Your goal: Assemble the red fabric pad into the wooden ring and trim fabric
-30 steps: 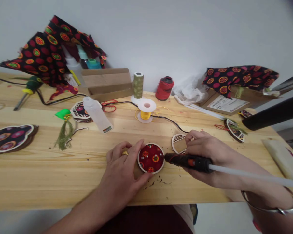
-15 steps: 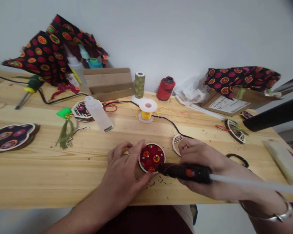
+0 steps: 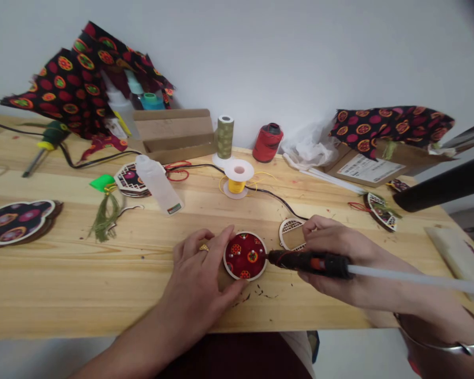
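Note:
My left hand (image 3: pixel 205 268) grips the left edge of a round, fabric-covered disc (image 3: pixel 245 266) with a pale wooden rim, lying near the table's front. Several small whitish dots, which look like glue, sit on its dark red patterned cloth. A black hot glue gun (image 3: pixel 312 263) is in my right hand (image 3: pixel 339 263), a white glue stick running out of its back. Its nozzle is at the disc's right rim; whether it touches, I cannot tell. Just behind the gun lies a round wooden lattice frame (image 3: pixel 293 235), partly hidden by my right fingers.
A clear plastic bottle (image 3: pixel 158 184) lies left of a yellow thread spool (image 3: pixel 237 181). Farther back stand an open cardboard box (image 3: pixel 176 134), a green roll (image 3: pixel 225 138) and a red thread cone (image 3: pixel 267 142). A black cord (image 3: pixel 278 200) crosses the table. A screwdriver (image 3: pixel 43 147) lies far left.
My right hand has moved the glue gun slightly right and away from me, its nozzle shifting up along the disc's right rim. More of the lattice frame shows. My left hand stays in place.

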Action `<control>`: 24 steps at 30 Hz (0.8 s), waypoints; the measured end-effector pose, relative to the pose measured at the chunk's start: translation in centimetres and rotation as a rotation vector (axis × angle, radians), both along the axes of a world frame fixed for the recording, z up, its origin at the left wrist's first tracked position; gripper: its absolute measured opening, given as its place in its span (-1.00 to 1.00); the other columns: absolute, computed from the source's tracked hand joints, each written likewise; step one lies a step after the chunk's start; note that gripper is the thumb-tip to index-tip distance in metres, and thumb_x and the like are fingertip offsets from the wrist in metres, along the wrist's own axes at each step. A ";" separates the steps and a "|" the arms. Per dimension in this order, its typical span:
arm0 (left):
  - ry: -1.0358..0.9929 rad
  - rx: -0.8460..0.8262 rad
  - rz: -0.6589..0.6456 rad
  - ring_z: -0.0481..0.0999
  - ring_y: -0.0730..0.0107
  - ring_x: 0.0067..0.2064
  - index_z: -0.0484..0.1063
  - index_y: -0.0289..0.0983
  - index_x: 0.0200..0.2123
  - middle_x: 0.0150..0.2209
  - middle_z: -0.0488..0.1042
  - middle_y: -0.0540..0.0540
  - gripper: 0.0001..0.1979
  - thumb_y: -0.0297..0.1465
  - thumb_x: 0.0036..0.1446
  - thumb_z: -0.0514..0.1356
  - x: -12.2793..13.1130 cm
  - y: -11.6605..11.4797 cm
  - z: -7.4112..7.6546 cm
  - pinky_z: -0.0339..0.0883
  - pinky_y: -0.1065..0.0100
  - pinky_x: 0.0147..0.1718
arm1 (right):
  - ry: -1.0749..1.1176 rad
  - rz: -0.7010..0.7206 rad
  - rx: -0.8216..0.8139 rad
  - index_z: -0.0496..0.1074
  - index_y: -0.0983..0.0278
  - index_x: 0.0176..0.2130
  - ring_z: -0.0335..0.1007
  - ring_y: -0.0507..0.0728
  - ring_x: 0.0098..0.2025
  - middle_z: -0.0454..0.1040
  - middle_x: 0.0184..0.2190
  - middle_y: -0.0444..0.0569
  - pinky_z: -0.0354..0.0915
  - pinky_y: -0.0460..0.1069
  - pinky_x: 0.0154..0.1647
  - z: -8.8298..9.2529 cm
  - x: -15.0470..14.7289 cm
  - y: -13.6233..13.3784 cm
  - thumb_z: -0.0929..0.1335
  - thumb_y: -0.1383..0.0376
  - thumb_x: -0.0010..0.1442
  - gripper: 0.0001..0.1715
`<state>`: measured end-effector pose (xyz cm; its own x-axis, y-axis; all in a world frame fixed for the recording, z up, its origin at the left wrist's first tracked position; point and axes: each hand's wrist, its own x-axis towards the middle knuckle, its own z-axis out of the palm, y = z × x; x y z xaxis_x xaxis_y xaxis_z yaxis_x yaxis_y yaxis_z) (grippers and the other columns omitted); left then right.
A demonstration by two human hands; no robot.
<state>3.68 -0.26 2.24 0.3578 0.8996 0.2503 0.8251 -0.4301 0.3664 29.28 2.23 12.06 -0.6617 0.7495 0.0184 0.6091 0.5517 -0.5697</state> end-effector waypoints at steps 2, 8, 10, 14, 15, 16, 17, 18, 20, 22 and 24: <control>0.006 -0.006 0.002 0.28 -0.13 0.07 0.11 -0.34 0.24 -0.05 0.54 -0.25 -0.23 -0.17 0.04 0.30 0.0 0.0 0.0 0.15 -0.06 0.00 | -0.033 -0.017 0.028 0.47 0.24 -0.42 0.31 0.14 -0.37 0.35 -0.57 -0.09 0.31 0.09 -0.19 0.1 -0.2 0.0 0.36 0.38 0.14 -0.89; -0.006 -0.020 0.010 0.26 -0.11 0.09 0.11 -0.30 0.25 -0.05 0.54 -0.23 -0.22 -0.13 0.05 0.29 0.0 -0.2 0.0 0.12 -0.04 0.03 | 0.059 0.002 0.016 0.42 0.20 -0.47 0.38 0.16 -0.26 0.40 -0.50 -0.06 0.34 0.06 -0.15 -0.2 -0.4 -0.9 0.39 0.42 0.07 -0.86; -0.025 -0.012 0.011 0.27 -0.09 0.09 0.09 -0.27 0.27 -0.05 0.55 -0.22 -0.22 -0.13 0.06 0.28 0.0 -0.1 0.0 0.11 -0.03 0.04 | 0.059 0.008 -0.025 0.42 0.20 -0.48 0.38 0.16 -0.23 0.39 -0.50 -0.06 0.34 0.06 -0.10 -0.4 -0.7 -1.0 0.40 0.42 0.04 -0.86; -0.046 -0.021 0.003 0.26 -0.09 0.08 0.08 -0.27 0.27 -0.06 0.56 -0.20 -0.22 -0.18 0.04 0.29 -0.1 -0.1 -0.1 0.11 -0.04 0.04 | 0.052 0.025 -0.105 0.37 0.22 -0.52 0.34 0.13 -0.25 0.36 -0.53 -0.11 0.31 0.07 -0.08 -1.2 -1.6 -0.7 0.40 0.41 0.05 -0.83; -0.041 -0.022 0.002 0.25 -0.09 0.08 0.08 -0.28 0.27 -0.07 0.56 -0.20 -0.21 -0.19 0.04 0.30 -0.1 -0.1 -0.2 0.11 -0.04 0.04 | 0.048 0.028 -0.129 0.37 0.22 -0.52 0.33 0.12 -0.26 0.36 -0.53 -0.11 0.30 0.06 -0.11 -1.4 -1.7 -0.7 0.39 0.41 0.06 -0.82; -0.036 -0.022 0.001 0.25 -0.09 0.08 0.08 -0.29 0.27 -0.08 0.57 -0.21 -0.21 -0.19 0.04 0.30 -0.1 -0.1 -0.2 0.10 -0.04 0.03 | 0.044 0.026 -0.152 0.37 0.23 -0.52 0.32 0.12 -0.27 0.35 -0.53 -0.12 0.30 0.05 -0.14 -1.6 -1.8 -0.6 0.39 0.40 0.07 -0.83; -0.033 -0.021 -0.001 0.25 -0.09 0.08 0.08 -0.30 0.26 -0.09 0.57 -0.21 -0.20 -0.18 0.04 0.31 -0.1 -0.1 -0.2 0.10 -0.04 0.04 | 0.046 0.018 -0.166 0.36 0.23 -0.52 0.32 0.11 -0.26 0.35 -0.52 -0.12 0.30 0.05 -0.16 -1.8 -1.8 -0.5 0.40 0.39 0.07 -0.83; -0.033 -0.020 -0.001 0.26 -0.09 0.07 0.08 -0.30 0.26 -0.09 0.57 -0.21 -0.20 -0.16 0.04 0.31 -0.2 -0.1 -0.2 0.10 -0.04 0.03 | 0.058 0.008 -0.166 0.35 0.23 -0.53 0.32 0.11 -0.26 0.35 -0.52 -0.11 0.31 0.05 -0.16 -1.8 -1.6 -0.5 0.40 0.38 0.07 -0.81; -0.036 -0.018 -0.002 0.26 -0.08 0.06 0.07 -0.29 0.27 -0.07 0.57 -0.21 -0.18 -0.12 0.04 0.31 -0.2 0.0 -0.2 0.10 -0.04 0.03 | 0.100 -0.010 -0.134 0.31 0.24 -0.56 0.33 0.11 -0.25 0.36 -0.48 -0.09 0.33 0.04 -0.16 -1.8 -1.1 -0.5 0.40 0.38 0.06 -0.78; -0.032 -0.021 0.000 0.27 -0.08 0.06 0.05 -0.26 0.28 -0.05 0.56 -0.20 -0.17 -0.13 0.04 0.32 -0.2 -0.1 -0.3 0.10 -0.04 0.03 | 0.135 -0.017 -0.096 0.30 0.23 -0.56 0.35 0.10 -0.25 0.37 -0.43 -0.08 0.35 0.01 -0.19 -1.5 -0.5 -0.6 0.39 0.40 0.05 -0.77; -0.028 -0.022 0.004 0.27 -0.08 0.06 0.04 -0.23 0.29 -0.04 0.56 -0.19 -0.17 -0.15 0.04 0.33 -0.2 -0.1 -0.3 0.10 -0.04 0.04 | 0.170 -0.031 -0.066 0.32 0.22 -0.52 0.37 0.09 -0.26 0.36 -0.43 -0.09 0.36 -0.02 -0.21 -1.1 -0.1 -0.6 0.38 0.41 0.06 -0.80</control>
<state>3.48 -0.33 1.92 0.3472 0.9065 0.2402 0.8163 -0.4182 0.3984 29.21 1.59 10.92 -0.6296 0.7730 0.0779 0.5174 0.4919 -0.7002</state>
